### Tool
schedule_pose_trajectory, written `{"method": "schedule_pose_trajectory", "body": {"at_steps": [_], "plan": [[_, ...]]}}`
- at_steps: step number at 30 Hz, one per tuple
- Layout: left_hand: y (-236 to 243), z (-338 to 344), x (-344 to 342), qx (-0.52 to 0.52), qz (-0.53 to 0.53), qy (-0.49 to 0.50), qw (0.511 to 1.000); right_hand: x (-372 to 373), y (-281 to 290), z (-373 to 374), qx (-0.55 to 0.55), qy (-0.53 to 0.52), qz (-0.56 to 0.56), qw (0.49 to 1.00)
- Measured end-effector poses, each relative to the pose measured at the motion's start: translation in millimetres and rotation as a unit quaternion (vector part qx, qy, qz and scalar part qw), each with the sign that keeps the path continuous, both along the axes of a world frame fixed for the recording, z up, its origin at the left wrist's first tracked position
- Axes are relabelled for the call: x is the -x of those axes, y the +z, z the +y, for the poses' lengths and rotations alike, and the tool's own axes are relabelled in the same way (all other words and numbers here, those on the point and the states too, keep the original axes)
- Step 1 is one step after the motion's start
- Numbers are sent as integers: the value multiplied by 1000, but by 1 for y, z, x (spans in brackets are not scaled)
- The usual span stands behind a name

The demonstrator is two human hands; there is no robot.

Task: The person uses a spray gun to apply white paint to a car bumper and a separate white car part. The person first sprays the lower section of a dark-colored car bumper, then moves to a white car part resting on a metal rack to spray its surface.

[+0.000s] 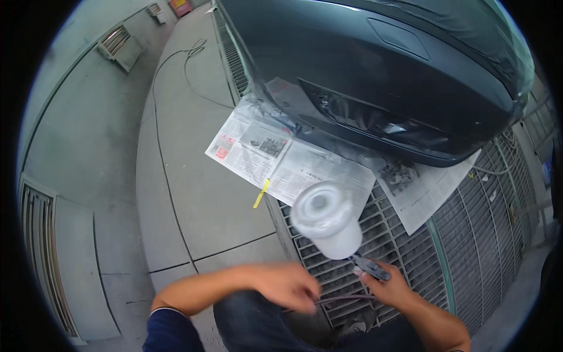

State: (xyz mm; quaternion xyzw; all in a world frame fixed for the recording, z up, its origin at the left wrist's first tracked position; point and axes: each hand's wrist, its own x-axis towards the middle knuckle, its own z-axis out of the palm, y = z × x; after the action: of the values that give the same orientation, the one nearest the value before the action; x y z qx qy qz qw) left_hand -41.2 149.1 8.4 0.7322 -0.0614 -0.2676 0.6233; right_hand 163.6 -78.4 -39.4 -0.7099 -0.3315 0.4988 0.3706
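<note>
My right hand (381,281) grips the grey handle of a spray gun (370,267), which carries a large white lidded cup (325,220) on top. My left hand (293,290) is just left of the gun, blurred, its fingers curled; whether they hold anything is unclear. A thin hose (346,298) runs below the gun near both hands. Beyond the cup stands a dark grey car's rear end (410,88), with newspaper sheets (246,146) spread along its lower edge and a yellow tape strip (261,193) hanging from them.
Floor grating (457,223) lies under the car and at my right. Concrete floor (205,240) runs along the left, with a long cable (156,100) across it. The left wall (76,141) has louvred vents (38,246). A red object (179,6) stands at the far end.
</note>
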Motion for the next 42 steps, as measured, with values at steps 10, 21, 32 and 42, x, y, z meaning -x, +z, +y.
{"method": "schedule_pose_trajectory", "body": {"at_steps": [10, 21, 32, 42], "plan": [[-296, 16, 434, -501, 503, 454, 539, 2, 4, 2, 33, 36, 31, 998], [-263, -48, 373, -380, 538, 591, 466, 11, 23, 13, -53, 103, -98, 988], [134, 60, 386, -563, 461, 536, 428, -8, 267, 19, -218, 192, -197, 936], [427, -212, 488, -412, 638, 372, 534, 16, 544, -88, -154, 6, 36, 987]]}}
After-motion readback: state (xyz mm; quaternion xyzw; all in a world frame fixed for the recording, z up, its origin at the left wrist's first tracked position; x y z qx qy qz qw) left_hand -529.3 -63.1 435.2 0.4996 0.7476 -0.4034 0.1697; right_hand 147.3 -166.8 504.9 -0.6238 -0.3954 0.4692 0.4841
